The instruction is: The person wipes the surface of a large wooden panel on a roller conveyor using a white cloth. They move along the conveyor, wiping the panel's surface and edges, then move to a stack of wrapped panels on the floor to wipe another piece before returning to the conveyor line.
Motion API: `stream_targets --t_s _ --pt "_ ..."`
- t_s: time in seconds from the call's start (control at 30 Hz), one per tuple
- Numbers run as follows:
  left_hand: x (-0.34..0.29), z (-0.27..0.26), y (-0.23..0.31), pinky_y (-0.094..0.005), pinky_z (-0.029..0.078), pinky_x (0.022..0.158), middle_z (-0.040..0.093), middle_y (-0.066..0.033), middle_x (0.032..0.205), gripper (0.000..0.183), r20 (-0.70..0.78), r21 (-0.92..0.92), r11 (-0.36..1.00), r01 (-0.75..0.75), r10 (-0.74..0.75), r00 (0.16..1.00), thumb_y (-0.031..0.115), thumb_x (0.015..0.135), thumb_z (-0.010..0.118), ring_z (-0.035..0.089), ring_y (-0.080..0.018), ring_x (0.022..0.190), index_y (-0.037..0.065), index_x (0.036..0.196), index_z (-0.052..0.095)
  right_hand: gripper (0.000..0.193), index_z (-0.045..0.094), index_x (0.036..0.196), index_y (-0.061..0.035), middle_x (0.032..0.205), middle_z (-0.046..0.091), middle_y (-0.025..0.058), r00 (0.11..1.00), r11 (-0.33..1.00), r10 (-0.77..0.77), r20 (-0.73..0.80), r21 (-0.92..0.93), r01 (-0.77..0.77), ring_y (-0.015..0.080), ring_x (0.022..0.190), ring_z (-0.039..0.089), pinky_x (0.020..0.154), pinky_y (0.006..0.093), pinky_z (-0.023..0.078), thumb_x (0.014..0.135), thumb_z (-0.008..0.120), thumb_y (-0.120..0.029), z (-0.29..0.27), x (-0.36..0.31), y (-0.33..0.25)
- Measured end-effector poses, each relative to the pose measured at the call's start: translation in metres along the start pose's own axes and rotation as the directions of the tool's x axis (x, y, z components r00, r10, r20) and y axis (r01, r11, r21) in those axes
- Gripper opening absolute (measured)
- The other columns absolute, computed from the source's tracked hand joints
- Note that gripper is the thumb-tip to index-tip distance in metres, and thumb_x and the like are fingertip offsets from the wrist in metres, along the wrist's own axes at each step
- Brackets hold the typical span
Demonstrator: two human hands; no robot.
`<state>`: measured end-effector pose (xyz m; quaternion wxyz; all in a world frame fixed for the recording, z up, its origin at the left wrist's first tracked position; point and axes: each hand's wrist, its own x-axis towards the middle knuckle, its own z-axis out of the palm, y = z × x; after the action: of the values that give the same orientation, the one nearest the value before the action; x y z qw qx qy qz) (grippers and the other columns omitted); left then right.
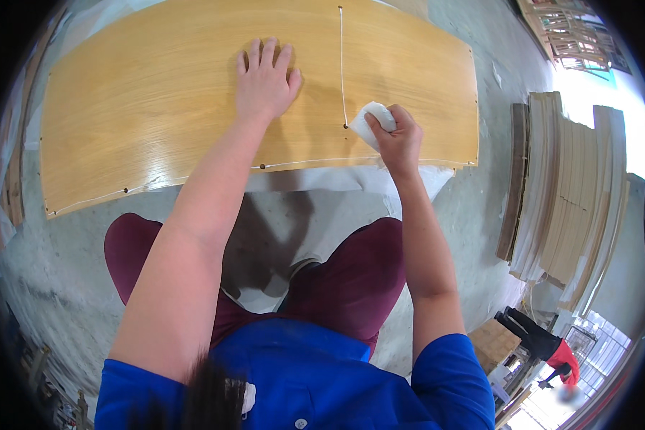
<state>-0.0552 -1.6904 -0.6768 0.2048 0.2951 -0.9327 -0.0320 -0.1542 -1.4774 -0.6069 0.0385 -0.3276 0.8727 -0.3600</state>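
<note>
A long wood-grain panel point(158, 93) lies across in front of me, with dark round holes along its edges. My left hand point(261, 82) rests flat on it, fingers spread. In my right hand point(401, 140) is a soft, cone-shaped white glue bag point(369, 122), gripped between thumb and curled fingers. Its narrow tip points left, right by a hole point(345, 126) in the panel. From that hole a thin white glue line point(342, 68) runs to another hole at the far edge. A second white line follows the near edge.
White sheeting point(322, 179) shows under the panel's near edge, above the concrete floor point(64, 265). Stacked boards point(566, 193) stand at the right. Farther back on that side, a person in a red top point(562, 356) is near a cardboard box point(493, 344).
</note>
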Motion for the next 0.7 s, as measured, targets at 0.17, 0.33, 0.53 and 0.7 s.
stream_targets --t_s 0.17,0.33,0.53,0.7 --pt "0.001 0.001 0.0 -0.0503 0.022 0.109 0.041 -0.0114 0.139 0.047 0.013 -0.003 1.0 -0.003 0.003 1.0 0.038 0.091 0.045 0.033 -0.0307 0.132 0.015 0.132 0.048 0.025 0.054 0.073 -0.0003 0.068 0.053 0.0115 0.998 0.998 -0.05 -0.039 0.025 0.051 0.0244 0.059 0.05 0.055 0.0347 0.042 0.074 0.075 -0.013 0.001 -0.004 0.003" --pt "0.0 0.001 0.001 -0.0499 0.022 0.109 0.04 -0.0114 0.14 0.048 0.022 0.016 1.0 0.0 0.0 1.0 0.038 0.091 0.044 0.031 -0.0305 0.132 0.015 0.133 0.047 0.025 0.053 0.073 -0.0009 0.068 0.053 0.0115 0.998 0.997 -0.052 -0.038 0.047 0.054 0.0246 0.058 0.05 0.055 0.0352 0.041 0.074 0.075 -0.013 0.002 -0.006 0.005" --pt "0.0 0.0 0.004 -0.0501 0.021 0.109 0.039 -0.0107 0.14 0.048 0.033 0.024 1.0 -0.003 0.003 0.999 0.039 0.091 0.043 0.031 -0.0304 0.132 0.015 0.133 0.046 0.025 0.054 0.073 -0.0011 0.068 0.053 0.0117 0.999 0.999 -0.031 -0.03 0.019 0.032 0.0257 0.059 0.05 0.055 0.0356 0.042 0.074 0.075 -0.014 -0.004 -0.012 0.003" --pt "-0.002 0.001 0.001 -0.0509 0.021 0.109 0.039 -0.01 0.14 0.047 0.022 0.018 1.0 0.004 -0.005 1.0 0.039 0.091 0.044 0.031 -0.03 0.132 0.016 0.132 0.047 0.023 0.056 0.075 -0.0011 0.071 0.055 0.0121 0.999 1.0 -0.031 -0.024 0.003 0.031 0.0275 0.061 0.053 0.057 0.0358 0.043 0.073 0.075 -0.014 -0.007 -0.023 -0.002"
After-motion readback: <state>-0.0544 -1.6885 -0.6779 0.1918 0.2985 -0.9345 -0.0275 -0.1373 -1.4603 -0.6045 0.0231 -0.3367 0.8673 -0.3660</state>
